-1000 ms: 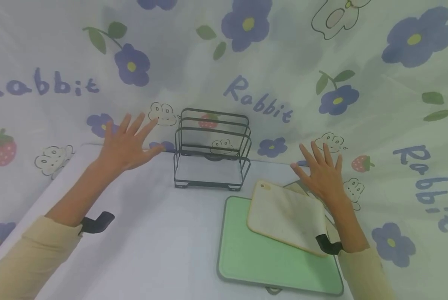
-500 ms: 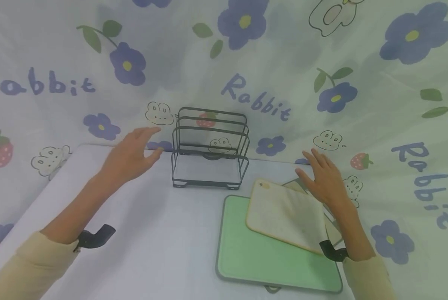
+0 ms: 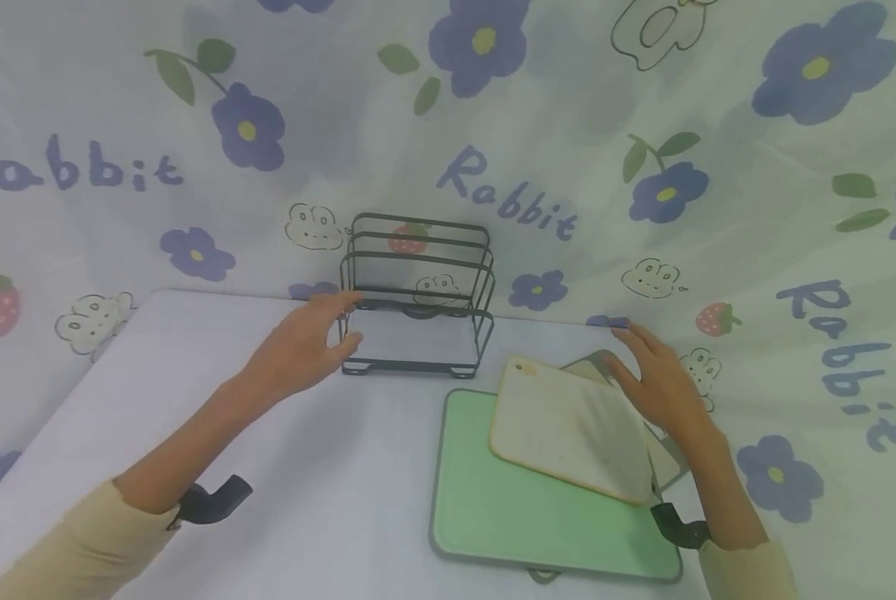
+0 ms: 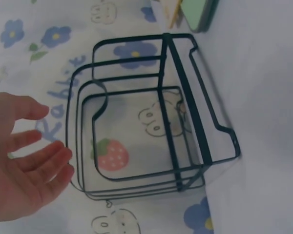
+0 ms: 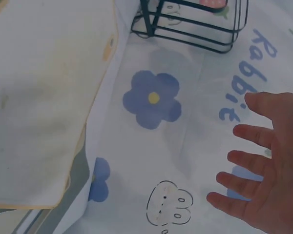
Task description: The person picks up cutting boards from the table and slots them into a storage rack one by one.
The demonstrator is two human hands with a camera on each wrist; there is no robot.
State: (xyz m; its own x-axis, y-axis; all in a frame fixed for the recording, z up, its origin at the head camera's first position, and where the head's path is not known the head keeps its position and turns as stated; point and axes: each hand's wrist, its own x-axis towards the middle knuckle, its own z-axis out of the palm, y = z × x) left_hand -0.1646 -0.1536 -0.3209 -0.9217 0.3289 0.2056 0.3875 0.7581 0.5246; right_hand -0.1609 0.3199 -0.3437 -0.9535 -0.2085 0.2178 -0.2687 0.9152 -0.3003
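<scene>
A dark wire rack (image 3: 410,365) with several upright loops stands at the table's back edge. My left hand (image 3: 301,346) is at the rack's left side, fingers loosely bent and holding nothing. In the left wrist view its fingertips come close to the rack's loops; whether they touch, I cannot tell. On the right lies a green cutting board (image 3: 538,533) with a grey rim. Across it lies a smaller cream cutting board (image 3: 556,425) edged in yellow. A beige and grey board (image 3: 586,369) shows partly beneath. My right hand (image 3: 661,379) hovers over the stack's far right corner, fingers apart, holding nothing.
A white table (image 3: 305,500) extends to the left and in front of the rack. Behind it hangs a cloth (image 3: 387,125) printed with flowers, rabbits and strawberries. Black straps sit on both wrists.
Both hands have come down from a raised, spread pose. The left hand has moved right towards the rack, and the right hand has lowered near the boards. Rack and boards stay put.
</scene>
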